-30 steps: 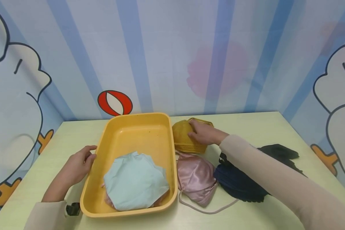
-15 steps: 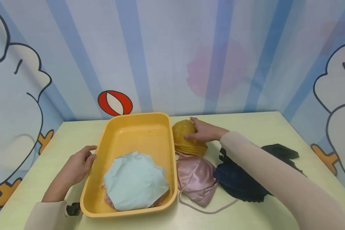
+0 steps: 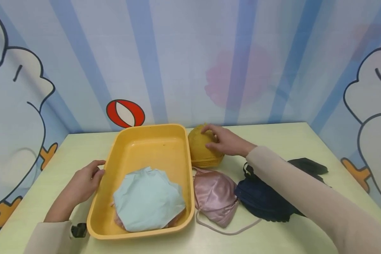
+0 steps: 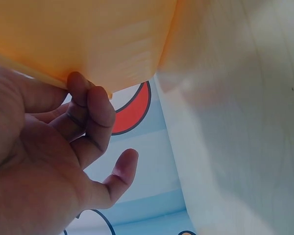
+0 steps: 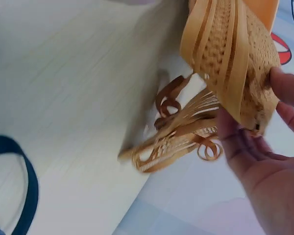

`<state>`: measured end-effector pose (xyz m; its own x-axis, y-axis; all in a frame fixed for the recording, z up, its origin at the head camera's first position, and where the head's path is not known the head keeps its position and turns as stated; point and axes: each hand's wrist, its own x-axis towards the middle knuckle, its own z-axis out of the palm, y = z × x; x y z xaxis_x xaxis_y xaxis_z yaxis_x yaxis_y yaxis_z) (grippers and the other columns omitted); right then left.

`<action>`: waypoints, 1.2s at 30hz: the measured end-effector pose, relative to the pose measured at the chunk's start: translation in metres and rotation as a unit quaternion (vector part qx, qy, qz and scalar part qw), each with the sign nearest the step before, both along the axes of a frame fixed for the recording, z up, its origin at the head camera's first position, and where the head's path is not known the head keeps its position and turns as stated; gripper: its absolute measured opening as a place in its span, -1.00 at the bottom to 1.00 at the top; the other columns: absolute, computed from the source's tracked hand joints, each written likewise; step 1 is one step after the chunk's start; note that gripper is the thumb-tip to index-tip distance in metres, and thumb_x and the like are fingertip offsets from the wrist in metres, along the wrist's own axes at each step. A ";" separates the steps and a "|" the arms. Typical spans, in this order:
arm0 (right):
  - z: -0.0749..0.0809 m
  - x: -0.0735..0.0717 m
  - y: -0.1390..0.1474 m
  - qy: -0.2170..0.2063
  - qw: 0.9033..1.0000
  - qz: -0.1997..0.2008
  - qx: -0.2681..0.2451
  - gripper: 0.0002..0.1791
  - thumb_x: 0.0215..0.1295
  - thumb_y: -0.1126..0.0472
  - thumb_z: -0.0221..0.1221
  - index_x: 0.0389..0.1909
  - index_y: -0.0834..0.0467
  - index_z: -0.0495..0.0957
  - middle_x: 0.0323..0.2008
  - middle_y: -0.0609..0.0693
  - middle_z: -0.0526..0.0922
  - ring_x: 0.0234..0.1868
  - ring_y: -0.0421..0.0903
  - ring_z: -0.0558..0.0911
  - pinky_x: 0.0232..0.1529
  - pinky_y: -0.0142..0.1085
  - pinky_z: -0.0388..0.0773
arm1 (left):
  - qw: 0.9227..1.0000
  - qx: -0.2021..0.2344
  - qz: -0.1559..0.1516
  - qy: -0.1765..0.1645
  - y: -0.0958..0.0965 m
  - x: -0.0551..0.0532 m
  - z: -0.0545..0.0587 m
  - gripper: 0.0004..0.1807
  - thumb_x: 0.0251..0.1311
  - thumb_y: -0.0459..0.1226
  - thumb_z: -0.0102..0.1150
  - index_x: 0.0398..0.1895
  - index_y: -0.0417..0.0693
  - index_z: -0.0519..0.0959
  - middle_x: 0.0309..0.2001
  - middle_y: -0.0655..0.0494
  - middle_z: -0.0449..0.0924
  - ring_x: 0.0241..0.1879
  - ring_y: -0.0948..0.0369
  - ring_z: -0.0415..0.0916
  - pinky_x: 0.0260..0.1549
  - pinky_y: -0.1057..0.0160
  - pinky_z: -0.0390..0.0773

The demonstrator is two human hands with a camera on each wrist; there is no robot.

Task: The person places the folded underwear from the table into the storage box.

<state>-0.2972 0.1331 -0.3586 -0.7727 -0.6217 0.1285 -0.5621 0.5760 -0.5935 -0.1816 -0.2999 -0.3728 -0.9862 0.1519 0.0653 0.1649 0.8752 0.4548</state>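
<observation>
With my right hand point(image 3: 228, 141) I grip a mustard-yellow lace bra point(image 3: 199, 150) beside the tray's right wall. In the right wrist view the thumb lies on one side of the bra point(image 5: 230, 54) and the fingers curl under its edge; its strap and band hang loose behind. My left hand point(image 3: 82, 180) holds the left rim of a yellow plastic tray point(image 3: 152, 150), fingers curled at the lip in the left wrist view. A folded pale aqua cloth point(image 3: 149, 201) lies in the tray's near half, over some pinkish fabric.
A pink satin bra point(image 3: 216, 199) with a trailing strap lies right of the tray. Next to it is a navy bra point(image 3: 263, 201) with darker fabric point(image 3: 308, 165) behind, partly hidden by my right sleeve. A striped cartoon backdrop point(image 3: 190, 63) rises behind the table.
My right hand has shifted its hold on the mustard bra, which now stands taller and more rounded, its lower edge raised slightly. The left hand stays at the tray rim.
</observation>
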 end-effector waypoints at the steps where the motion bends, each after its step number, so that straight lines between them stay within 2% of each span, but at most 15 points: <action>1: 0.001 0.001 -0.001 0.014 1.000 0.006 -0.009 -0.56 0.30 0.22 0.19 0.18 0.11 0.35 -0.08 0.04 0.50 -0.39 -0.05 0.43 -0.27 -0.17 0.39 | 1.000 -0.001 -0.001 0.000 0.000 0.000 0.000 -0.61 0.38 -0.39 -0.10 0.18 -0.47 0.27 -0.43 0.00 0.44 -0.53 0.17 0.34 -0.54 0.20 0.40; 4: 0.004 0.002 -0.005 0.058 0.998 0.006 -0.017 -0.63 0.27 0.31 0.21 0.10 0.15 0.47 -0.08 0.01 0.53 -0.42 -0.09 0.41 -0.30 -0.21 0.40 | 1.000 -0.001 -0.002 0.002 -0.001 -0.001 0.001 -0.62 0.39 -0.39 -0.11 0.18 -0.49 0.26 -0.43 0.00 0.44 -0.53 0.18 0.33 -0.55 0.21 0.39; 11: 0.022 0.012 -0.002 0.117 0.992 -0.013 -0.051 -0.63 0.22 0.47 0.19 0.03 0.14 0.54 -0.10 0.00 0.52 -0.23 -0.10 0.49 -0.17 -0.23 0.46 | 1.000 -0.001 -0.003 0.010 -0.002 -0.001 -0.003 -0.62 0.39 -0.39 -0.10 0.17 -0.49 0.27 -0.45 0.02 0.42 -0.55 0.18 0.32 -0.56 0.21 0.38; 14: 0.033 0.017 0.001 0.156 0.984 -0.019 -0.084 -0.62 0.20 0.46 0.20 0.03 0.12 0.54 -0.14 -0.03 0.50 -0.19 -0.12 0.52 -0.16 -0.27 0.48 | 1.000 -0.002 -0.002 0.010 -0.003 -0.001 -0.003 -0.62 0.39 -0.39 -0.10 0.17 -0.50 0.27 -0.44 0.02 0.43 -0.54 0.18 0.32 -0.56 0.20 0.38; 18: 0.048 0.024 0.003 0.212 0.969 -0.013 -0.127 -0.59 0.17 0.48 0.23 0.03 0.12 0.54 -0.15 -0.03 0.50 -0.15 -0.13 0.55 -0.16 -0.30 0.51 | 1.000 -0.001 -0.001 0.009 -0.004 -0.001 -0.003 -0.62 0.39 -0.39 -0.10 0.17 -0.50 0.27 -0.43 0.01 0.44 -0.53 0.18 0.33 -0.55 0.20 0.38; 23: 0.062 0.037 -0.001 0.264 0.951 0.011 -0.161 -0.56 0.14 0.53 0.22 0.03 0.12 0.55 -0.13 -0.01 0.50 -0.15 -0.14 0.54 -0.17 -0.31 0.51 | 1.000 0.000 0.004 0.010 -0.004 -0.001 -0.002 -0.63 0.38 -0.40 -0.09 0.17 -0.48 0.28 -0.43 0.01 0.44 -0.52 0.17 0.34 -0.53 0.20 0.41; 27: 0.072 0.052 -0.013 0.298 0.934 0.047 -0.190 -0.55 0.13 0.55 0.21 0.03 0.12 0.55 -0.12 -0.01 0.50 -0.16 -0.15 0.50 -0.18 -0.32 0.49 | 1.000 0.001 0.007 0.009 -0.003 -0.002 -0.002 -0.63 0.38 -0.40 -0.08 0.16 -0.48 0.28 -0.42 -0.01 0.45 -0.50 0.16 0.36 -0.51 0.18 0.42; 30: 0.078 0.065 -0.026 0.307 0.924 0.082 -0.211 -0.54 0.12 0.58 0.20 0.02 0.15 0.56 -0.14 -0.01 0.51 -0.17 -0.14 0.49 -0.19 -0.32 0.47 | 1.000 0.004 0.007 0.007 -0.004 -0.002 -0.002 -0.62 0.38 -0.39 -0.08 0.16 -0.49 0.28 -0.42 -0.02 0.45 -0.50 0.16 0.36 -0.51 0.17 0.42; 36: 0.081 0.095 -0.055 0.305 0.912 0.136 -0.237 -0.57 0.12 0.59 0.19 -0.01 0.18 0.57 -0.15 -0.01 0.52 -0.20 -0.16 0.48 -0.20 -0.37 0.47 | 1.000 0.002 0.010 0.008 -0.004 -0.002 -0.002 -0.62 0.37 -0.39 -0.07 0.16 -0.48 0.29 -0.41 -0.02 0.46 -0.50 0.16 0.36 -0.50 0.18 0.43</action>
